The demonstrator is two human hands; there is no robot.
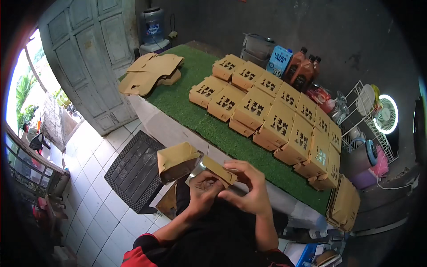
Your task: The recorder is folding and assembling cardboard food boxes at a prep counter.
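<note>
Over my lap I hold a partly folded brown cardboard box (178, 162), tilted, its body to the left and a narrow panel angled up toward my right hand. My left hand (204, 193) has its fingers bent and pinched at the panel's lower edge. Curved around the panel's right end is my right hand (250, 184), fingertips on its upper edge and thumb below. Rows of closed cardboard boxes (254, 107) with dark print stand on the table beyond my hands.
Green turf matting (178, 100) covers the table. Flat cardboard blanks (151, 73) are stacked at its far left, and more folded cardboard (344, 204) sits at the right end. A dark plastic stool (133, 171) stands left. Bottles (304, 71) and a blue carton (279, 61) line the back.
</note>
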